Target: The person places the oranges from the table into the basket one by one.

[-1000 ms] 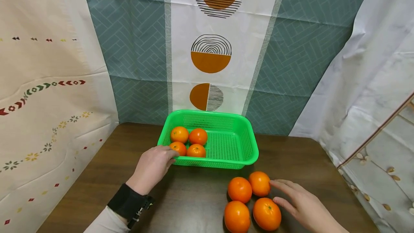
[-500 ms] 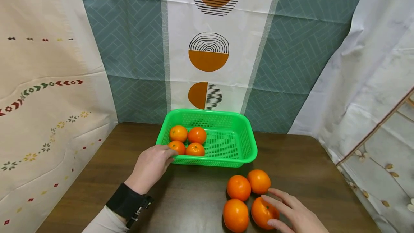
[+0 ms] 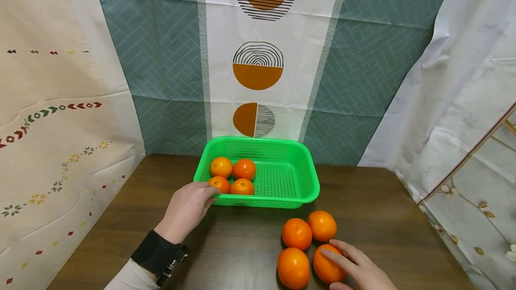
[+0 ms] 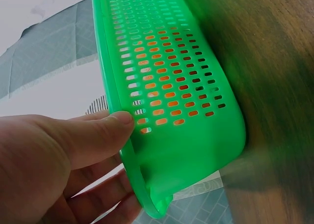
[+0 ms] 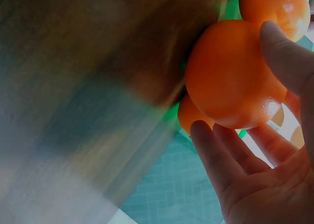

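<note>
L hand [image 3: 187, 209] gripped the near-left corner of the green basket [image 3: 298, 178], thumb on its wall, fingers [image 4: 103, 204] curled under the rim. Basket sat mid counter [image 3: 242, 245] w/ 4 oranges in its left half. Four more oranges lay just in front of the basket's right end. R hand [image 3: 359, 270] had fingers [image 5: 216, 155] closing round the near-right orange [image 3: 324, 265].
</note>
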`<state>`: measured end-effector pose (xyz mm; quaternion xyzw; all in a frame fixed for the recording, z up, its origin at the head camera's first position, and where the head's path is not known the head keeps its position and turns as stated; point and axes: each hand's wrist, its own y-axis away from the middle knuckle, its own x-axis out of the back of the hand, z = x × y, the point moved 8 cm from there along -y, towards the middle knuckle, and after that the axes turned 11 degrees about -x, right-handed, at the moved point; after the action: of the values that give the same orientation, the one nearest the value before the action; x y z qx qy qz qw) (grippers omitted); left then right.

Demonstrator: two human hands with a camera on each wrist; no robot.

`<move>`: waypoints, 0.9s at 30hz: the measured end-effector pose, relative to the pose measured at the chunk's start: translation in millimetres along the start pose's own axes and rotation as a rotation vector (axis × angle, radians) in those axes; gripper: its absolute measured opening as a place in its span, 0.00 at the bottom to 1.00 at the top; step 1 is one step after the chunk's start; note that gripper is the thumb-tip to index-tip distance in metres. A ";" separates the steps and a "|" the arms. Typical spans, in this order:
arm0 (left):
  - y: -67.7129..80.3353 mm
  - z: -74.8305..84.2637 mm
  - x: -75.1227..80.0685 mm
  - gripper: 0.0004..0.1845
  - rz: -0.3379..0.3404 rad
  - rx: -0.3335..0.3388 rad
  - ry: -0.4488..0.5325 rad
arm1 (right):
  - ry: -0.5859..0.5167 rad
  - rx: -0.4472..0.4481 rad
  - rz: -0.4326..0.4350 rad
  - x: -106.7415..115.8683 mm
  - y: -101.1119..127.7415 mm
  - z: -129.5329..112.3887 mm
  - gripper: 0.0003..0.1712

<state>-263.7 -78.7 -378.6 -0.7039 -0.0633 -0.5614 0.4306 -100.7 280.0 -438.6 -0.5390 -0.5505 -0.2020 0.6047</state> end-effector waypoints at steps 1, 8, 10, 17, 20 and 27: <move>0.1 -0.1 -0.3 0.16 0.001 0.000 -0.001 | 0.000 0.000 -0.004 -0.4 0.0 0.1 0.41; 0.8 -1.1 -1.2 0.16 0.006 0.003 -0.003 | -0.001 -0.036 0.012 -0.9 -0.4 0.8 0.42; 0.8 -0.9 -1.0 0.16 0.007 0.006 -0.001 | -0.003 -0.042 0.015 -1.0 0.0 0.8 0.42; 0.7 0.4 0.5 0.15 0.015 0.009 0.003 | -0.009 -0.027 0.029 1.2 1.1 -1.6 0.40; 1.1 0.2 0.3 0.15 0.014 0.014 0.004 | -0.015 -0.046 0.006 1.2 2.7 -1.1 0.38; 1.3 -0.3 0.3 0.15 0.014 0.019 0.000 | -0.025 -0.024 -0.044 5.5 4.8 -2.0 0.40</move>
<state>-263.0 -79.9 -379.1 -0.7002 -0.0636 -0.5576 0.4412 -94.0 281.8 -435.4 -0.5365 -0.5671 -0.2151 0.5867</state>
